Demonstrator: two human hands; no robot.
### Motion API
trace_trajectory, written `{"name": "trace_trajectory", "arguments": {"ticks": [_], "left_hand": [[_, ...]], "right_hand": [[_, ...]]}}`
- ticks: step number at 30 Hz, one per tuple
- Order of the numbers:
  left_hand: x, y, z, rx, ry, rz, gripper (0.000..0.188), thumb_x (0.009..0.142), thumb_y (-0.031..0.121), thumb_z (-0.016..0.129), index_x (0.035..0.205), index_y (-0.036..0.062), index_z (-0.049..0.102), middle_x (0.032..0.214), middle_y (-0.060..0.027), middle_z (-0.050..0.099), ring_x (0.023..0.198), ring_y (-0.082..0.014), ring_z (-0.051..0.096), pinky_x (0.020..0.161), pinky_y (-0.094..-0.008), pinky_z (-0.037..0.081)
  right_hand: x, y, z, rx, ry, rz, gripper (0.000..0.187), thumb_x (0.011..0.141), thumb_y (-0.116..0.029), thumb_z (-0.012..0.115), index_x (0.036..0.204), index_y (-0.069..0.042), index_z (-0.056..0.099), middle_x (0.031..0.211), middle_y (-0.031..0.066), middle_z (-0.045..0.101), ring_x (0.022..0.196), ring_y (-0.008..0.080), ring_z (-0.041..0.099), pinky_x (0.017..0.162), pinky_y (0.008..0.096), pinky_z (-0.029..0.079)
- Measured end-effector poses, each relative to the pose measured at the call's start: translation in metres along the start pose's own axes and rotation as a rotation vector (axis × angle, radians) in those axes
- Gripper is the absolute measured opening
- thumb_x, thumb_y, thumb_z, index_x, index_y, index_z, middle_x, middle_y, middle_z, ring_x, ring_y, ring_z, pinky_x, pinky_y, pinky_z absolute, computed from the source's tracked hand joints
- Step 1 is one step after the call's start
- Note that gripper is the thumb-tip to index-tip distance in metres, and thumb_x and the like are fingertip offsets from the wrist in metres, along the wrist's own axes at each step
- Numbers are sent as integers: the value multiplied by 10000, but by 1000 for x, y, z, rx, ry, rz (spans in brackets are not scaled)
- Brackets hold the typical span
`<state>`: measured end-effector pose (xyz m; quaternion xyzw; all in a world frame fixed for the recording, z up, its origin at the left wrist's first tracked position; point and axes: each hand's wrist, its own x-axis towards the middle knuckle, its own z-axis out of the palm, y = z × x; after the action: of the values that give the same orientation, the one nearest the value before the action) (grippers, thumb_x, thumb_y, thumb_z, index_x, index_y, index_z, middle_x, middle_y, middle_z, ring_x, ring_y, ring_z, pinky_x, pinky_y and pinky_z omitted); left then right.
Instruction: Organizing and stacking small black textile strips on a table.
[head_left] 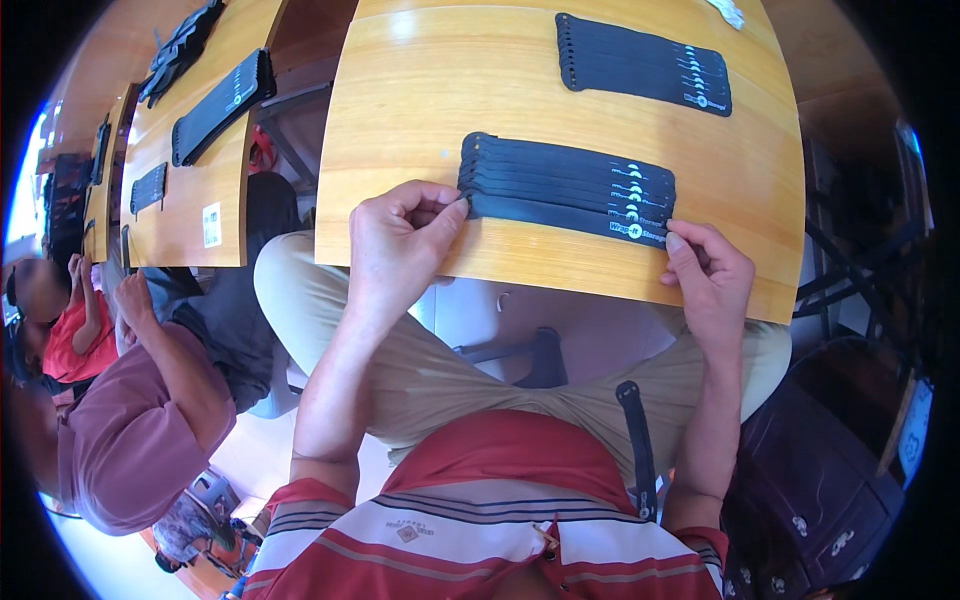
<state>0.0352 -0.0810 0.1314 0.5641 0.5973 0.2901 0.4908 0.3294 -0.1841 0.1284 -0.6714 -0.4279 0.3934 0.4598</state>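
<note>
Pinching the near strap at both ends, the person sits at a pale wooden table (420, 110) with a fanned row of flat black fabric straps (567, 185) lying across its near half. The left hand (395, 245) is at about nine o'clock of that row, thumb and forefinger closed narrowly on the left tip of the nearest black strap (560, 216). The right hand (712, 280) is at about four o'clock of the row, its fingertips pressed down on the strap's right end, where a small white printed mark shows. Both hands hold this one strap, which lies flat at the row's six o'clock edge, touching and slightly overlapping the strap behind it.

At twelve o'clock from the near row, well apart from it, a second fanned row of the same black straps (645, 62) lies finished-looking, edges stepped evenly. Judging from this, one row seems complete, and the near row is well along, with the strap under the fingers apparently being squared into line. One loose black strap (637, 440) rests on the person's lap at six o'clock, so at least that one appears left to lay.

At ten o'clock, a neighbouring wooden table (200, 190) carries more black strap bundles (222, 105), and another person in a maroon shirt (130, 430) sits at eight o'clock.
</note>
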Motion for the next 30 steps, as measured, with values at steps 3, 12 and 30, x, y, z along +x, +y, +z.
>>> {"name": "trace_trajectory", "arguments": {"ticks": [3,12,30], "left_hand": [[2,-4,-1,15,-7,22,108,917,56,736,943,-48,742,716,-25,700,637,-37,607,565,-210,495],[0,1,1,13,3,-20,97,915,44,734,939,-50,737,729,-5,688,642,-27,586,581,-194,477],[1,-1,2,-22,6,0,90,919,17,738,968,-57,720,762,-7,682,645,-23,574,570,-177,453]], "right_hand": [[0,-3,4,-25,25,11,162,980,-66,671,1089,47,715,888,20,663,707,51,591,623,213,556],[1,0,5,-36,61,78,165,971,-80,688,1081,40,715,862,17,674,708,44,592,582,219,556],[5,5,8,-217,94,-42,155,961,-66,698,1067,44,716,794,10,654,642,38,573,536,207,510]]}}
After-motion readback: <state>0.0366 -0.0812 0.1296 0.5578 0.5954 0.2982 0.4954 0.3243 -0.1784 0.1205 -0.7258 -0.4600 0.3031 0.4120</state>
